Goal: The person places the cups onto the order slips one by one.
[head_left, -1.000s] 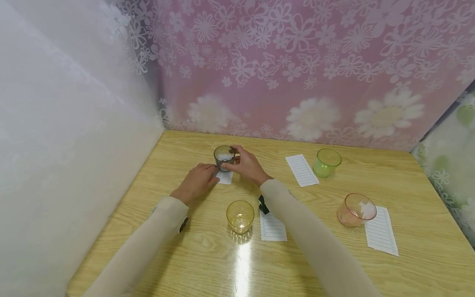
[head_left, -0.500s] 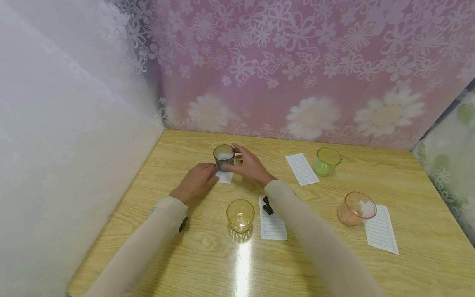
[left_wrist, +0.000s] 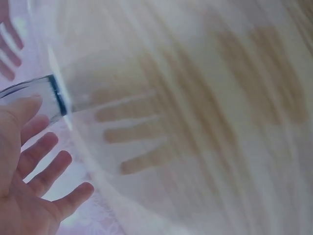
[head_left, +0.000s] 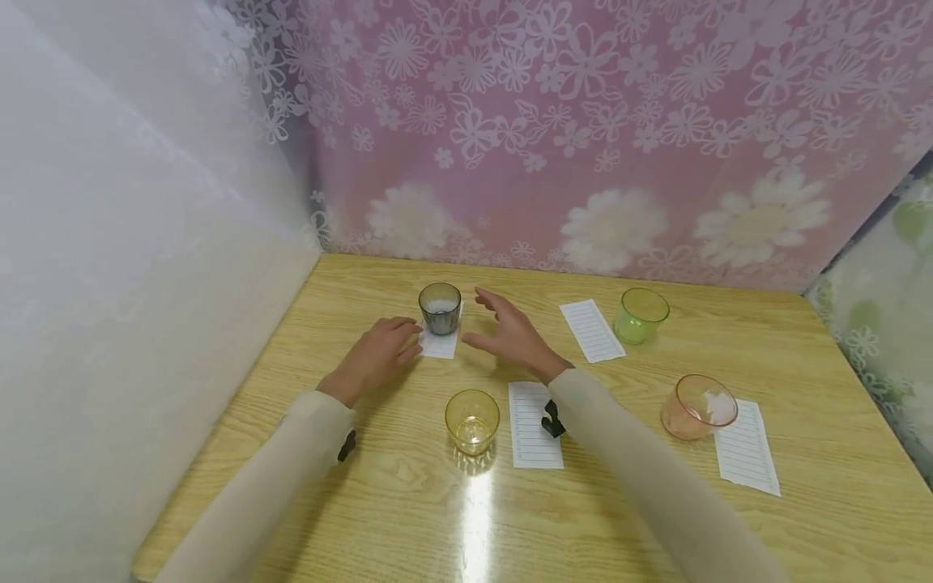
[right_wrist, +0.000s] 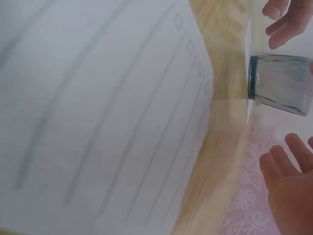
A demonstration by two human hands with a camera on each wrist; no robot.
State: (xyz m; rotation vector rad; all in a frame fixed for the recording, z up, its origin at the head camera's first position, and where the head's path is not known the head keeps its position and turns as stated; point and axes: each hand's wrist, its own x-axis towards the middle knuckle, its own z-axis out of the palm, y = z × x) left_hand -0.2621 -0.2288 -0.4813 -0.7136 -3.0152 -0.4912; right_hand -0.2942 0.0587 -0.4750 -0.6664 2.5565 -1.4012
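A grey glass cup [head_left: 440, 312] stands upright on a small sheet of white paper [head_left: 438, 346] toward the back left in the head view. To its left my left hand [head_left: 373, 356] lies low over the table, fingers loosely extended and near the paper's edge. My right hand [head_left: 513, 334] hovers to the right of the cup, thumb and fingers spread apart with nothing between them. In the right wrist view the grey cup [right_wrist: 281, 83] sits between both hands, apart from the right fingers [right_wrist: 278, 161]. The left wrist view shows my left hand [left_wrist: 29, 166] with fingers spread beside the cup.
A yellow cup [head_left: 472, 423] stands nearer me, left of a lined paper slip [head_left: 528, 421]. Toward the back right, a green cup [head_left: 641, 316] is beside another slip [head_left: 593, 330]. A pink cup [head_left: 696, 407] overlaps a slip [head_left: 748, 447] at right. A curtain [head_left: 568, 162] hangs behind the table.
My right hand has let go of the grey cup and moved away to the right. The left hand has drawn back slightly left. The cup stays on its paper.
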